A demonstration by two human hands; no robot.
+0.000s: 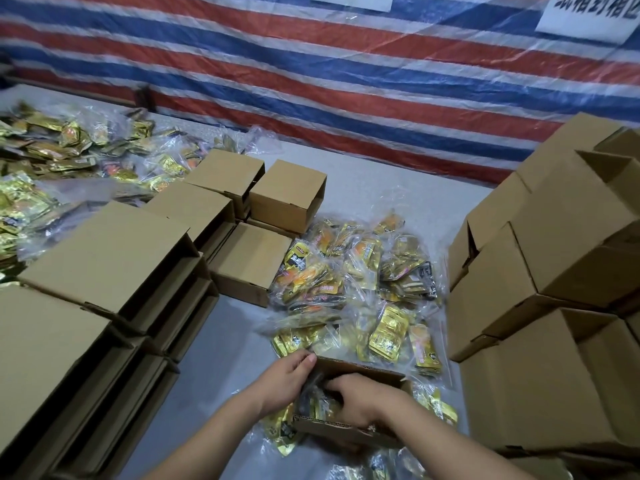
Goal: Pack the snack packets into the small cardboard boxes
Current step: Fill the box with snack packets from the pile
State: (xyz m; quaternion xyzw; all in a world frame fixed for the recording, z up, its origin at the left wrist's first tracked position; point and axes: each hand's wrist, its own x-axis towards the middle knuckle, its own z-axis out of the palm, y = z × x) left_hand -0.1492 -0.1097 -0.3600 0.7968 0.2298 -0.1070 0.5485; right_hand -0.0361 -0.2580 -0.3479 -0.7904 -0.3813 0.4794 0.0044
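Both forearms are seen entering from the bottom edge and meeting at a small open cardboard box (349, 429) nearest the camera. The left hand (284, 382) is laid against the box's far-left corner, its fingers curled over the rim, and the box is judged to be steadied by it. The right hand (356, 398) is pushed down inside the box, its fingers bent onto the gold packets (317, 408) already lodged there; whether a packet is pinched or merely pressed cannot be told.

The step in hand is judged to be the filling and tamping of this box. Its flaps are not yet closed. The next move is judged to call for withdrawal of the right hand and either a further packet or the folding of the flaps, the box being kept from sliding on the plastic beneath it.

Just beyond the box, a loose heap of bagged snack packets (363, 282) is spread on the grey table (221, 341), within easy reach. To the left, rows of folded boxes (114, 254) are laid on their sides; to the right, a taller stack of boxes (540, 271) is noted. A further mass of packets (69, 147) lies at far left. A striped tarpaulin (311, 64) closes the background.
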